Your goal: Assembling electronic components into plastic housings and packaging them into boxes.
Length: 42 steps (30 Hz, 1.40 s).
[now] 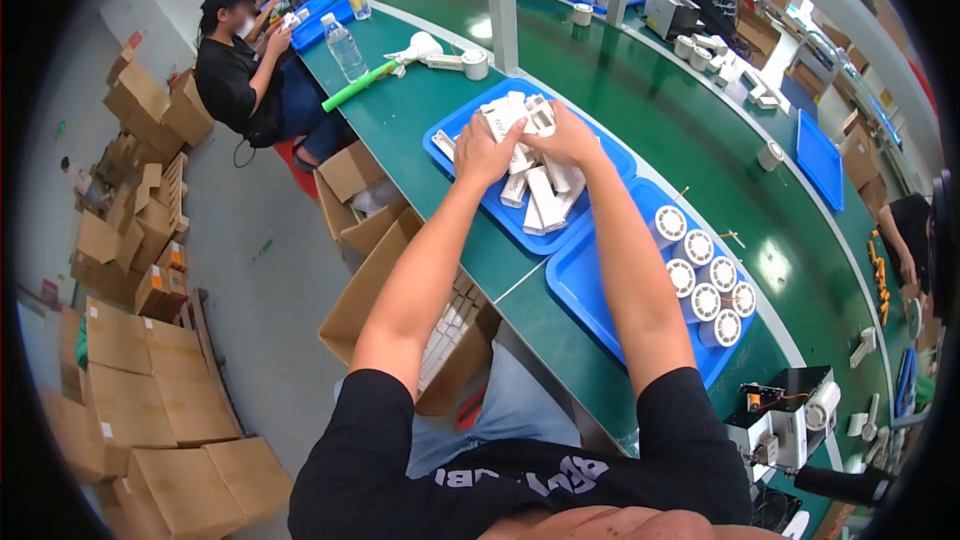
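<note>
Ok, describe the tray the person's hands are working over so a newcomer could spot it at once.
Start at the long green workbench. Two blue trays sit side by side in front of the person; take the farther tray, under the left hand and right hand. It holds a jumble of white block-shaped parts, whereas the nearer tray holds round white parts in rows.
</note>
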Each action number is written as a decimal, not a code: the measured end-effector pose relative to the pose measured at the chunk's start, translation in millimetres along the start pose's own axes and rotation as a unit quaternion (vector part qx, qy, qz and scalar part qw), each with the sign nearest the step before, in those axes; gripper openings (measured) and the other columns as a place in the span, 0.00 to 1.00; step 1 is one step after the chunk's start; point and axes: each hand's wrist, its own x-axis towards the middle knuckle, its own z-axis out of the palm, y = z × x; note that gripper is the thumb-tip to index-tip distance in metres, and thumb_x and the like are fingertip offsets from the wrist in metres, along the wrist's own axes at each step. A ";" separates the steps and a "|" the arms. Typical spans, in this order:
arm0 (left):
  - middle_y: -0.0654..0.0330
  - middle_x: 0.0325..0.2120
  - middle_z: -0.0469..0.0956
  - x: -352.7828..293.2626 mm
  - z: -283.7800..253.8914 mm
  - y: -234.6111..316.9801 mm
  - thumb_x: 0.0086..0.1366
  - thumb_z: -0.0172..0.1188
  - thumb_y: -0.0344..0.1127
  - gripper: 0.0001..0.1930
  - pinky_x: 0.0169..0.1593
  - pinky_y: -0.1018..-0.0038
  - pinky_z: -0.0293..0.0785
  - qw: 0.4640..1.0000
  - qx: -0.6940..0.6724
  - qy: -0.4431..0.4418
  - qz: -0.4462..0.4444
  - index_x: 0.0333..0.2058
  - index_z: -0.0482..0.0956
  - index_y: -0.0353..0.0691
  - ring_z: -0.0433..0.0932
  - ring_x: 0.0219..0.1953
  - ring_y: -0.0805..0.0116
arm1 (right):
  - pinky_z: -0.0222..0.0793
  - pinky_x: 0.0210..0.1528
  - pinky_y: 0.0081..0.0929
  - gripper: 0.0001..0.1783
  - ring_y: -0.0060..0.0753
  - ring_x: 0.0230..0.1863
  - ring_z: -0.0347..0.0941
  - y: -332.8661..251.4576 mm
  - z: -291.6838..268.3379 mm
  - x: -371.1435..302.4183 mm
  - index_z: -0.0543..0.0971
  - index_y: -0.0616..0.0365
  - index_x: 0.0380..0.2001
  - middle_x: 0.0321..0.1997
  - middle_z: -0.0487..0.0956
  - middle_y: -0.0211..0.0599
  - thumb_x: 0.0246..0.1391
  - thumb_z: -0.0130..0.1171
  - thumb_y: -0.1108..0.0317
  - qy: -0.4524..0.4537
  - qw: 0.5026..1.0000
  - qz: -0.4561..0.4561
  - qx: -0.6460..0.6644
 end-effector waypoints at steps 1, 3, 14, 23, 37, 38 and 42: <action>0.35 0.52 0.69 2.6 3.2 -6.0 0.55 0.55 0.69 0.50 0.60 0.59 0.62 1.000 0.001 0.000 -0.006 0.55 0.61 0.21 0.69 0.55 0.44 | 0.66 0.57 0.38 0.53 0.55 0.56 0.70 2.3 9.0 0.4 0.65 0.69 0.58 0.54 0.73 0.59 0.35 0.69 0.41 -0.006 1.000 0.001 0.001; 0.32 0.57 0.62 6.3 9.3 -17.3 0.56 0.53 0.69 0.52 0.64 0.56 0.56 0.990 0.054 0.127 0.028 0.59 0.56 0.20 0.62 0.60 0.40 | 0.64 0.59 0.38 0.57 0.55 0.60 0.66 4.3 25.0 -0.8 0.62 0.68 0.60 0.60 0.67 0.61 0.34 0.70 0.40 0.090 0.995 -0.045 -0.006; 0.34 0.63 0.52 12.9 -19.7 -50.3 0.57 0.54 0.67 0.49 0.68 0.56 0.47 0.988 -0.076 0.125 0.039 0.63 0.54 0.30 0.49 0.66 0.36 | 0.61 0.62 0.43 0.53 0.59 0.62 0.62 -7.7 16.6 -0.4 0.64 0.67 0.60 0.61 0.64 0.64 0.38 0.68 0.39 0.079 0.994 -0.009 -0.076; 0.48 0.53 0.68 -59.4 -95.5 -159.1 0.58 0.63 0.38 0.25 0.61 0.63 0.62 0.931 -0.116 0.302 0.169 0.53 0.69 0.36 0.66 0.57 0.51 | 0.64 0.55 0.47 0.24 0.58 0.50 0.69 -110.2 97.0 -7.6 0.77 0.59 0.42 0.44 0.75 0.56 0.38 0.66 0.61 0.252 0.917 -0.303 -0.057; 0.46 0.51 0.74 -318.1 -62.5 -518.1 0.56 0.58 0.45 0.23 0.55 0.62 0.71 0.894 0.156 -0.198 -0.370 0.48 0.77 0.38 0.75 0.51 0.50 | 0.72 0.35 0.32 0.19 0.39 0.35 0.73 -33.8 546.2 -292.8 0.71 0.60 0.46 0.38 0.73 0.42 0.51 0.57 0.66 -0.246 0.582 0.676 0.379; 0.46 0.52 0.72 -309.2 -57.4 -524.4 0.55 0.57 0.42 0.23 0.56 0.62 0.70 0.882 0.150 -0.223 -0.387 0.48 0.76 0.38 0.74 0.53 0.50 | 0.72 0.36 0.35 0.22 0.40 0.36 0.73 -22.2 558.5 -307.4 0.70 0.60 0.47 0.39 0.74 0.43 0.49 0.58 0.65 -0.228 0.604 0.701 0.303; 0.48 0.59 0.64 -291.8 -40.5 -552.6 0.52 0.56 0.37 0.31 0.61 0.62 0.65 0.854 0.159 -0.251 -0.426 0.57 0.66 0.35 0.66 0.60 0.52 | 0.71 0.39 0.42 0.30 0.42 0.39 0.74 -17.2 587.0 -356.7 0.70 0.64 0.51 0.46 0.75 0.47 0.41 0.60 0.65 -0.193 0.585 0.729 0.298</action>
